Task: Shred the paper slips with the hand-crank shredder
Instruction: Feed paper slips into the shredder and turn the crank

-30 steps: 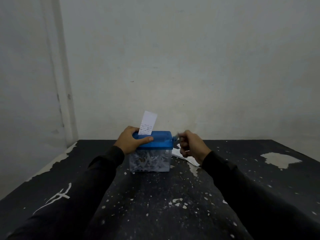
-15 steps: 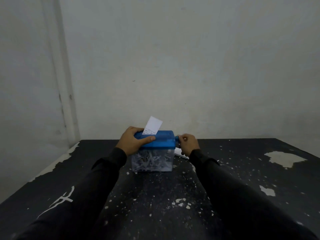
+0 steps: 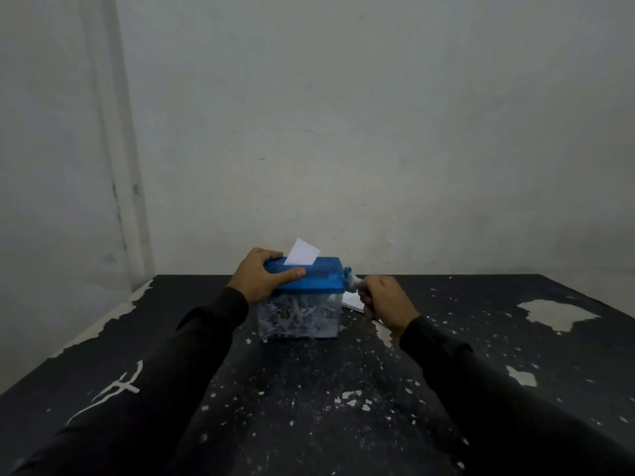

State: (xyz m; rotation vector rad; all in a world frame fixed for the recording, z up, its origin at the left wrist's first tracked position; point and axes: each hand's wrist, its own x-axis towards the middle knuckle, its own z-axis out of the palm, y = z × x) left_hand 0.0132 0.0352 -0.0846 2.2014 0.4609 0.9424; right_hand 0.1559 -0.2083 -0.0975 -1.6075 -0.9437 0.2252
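Shredder: the hand-crank shredder stands upright at the far middle of the table, its long side running left to right, crank on the right end.
Slip: a white paper slip stands out of the blue lid, leaning to the right.
Bin: clear, holding paper shreds.
Table: black table with chipped paint, against a pale wall; more slips lie right of the shredder.
Left hand: the left hand grips the lid's left end, thumb along the front.
Right hand: the right hand is curled around the crank.

Single head-mounted wide-angle view, facing forward and down over the bench toward the wall. Both forearms enter from the lower edge, and each grip sits mid-frame at arm's reach. The shredder lies between the grips. No second view.
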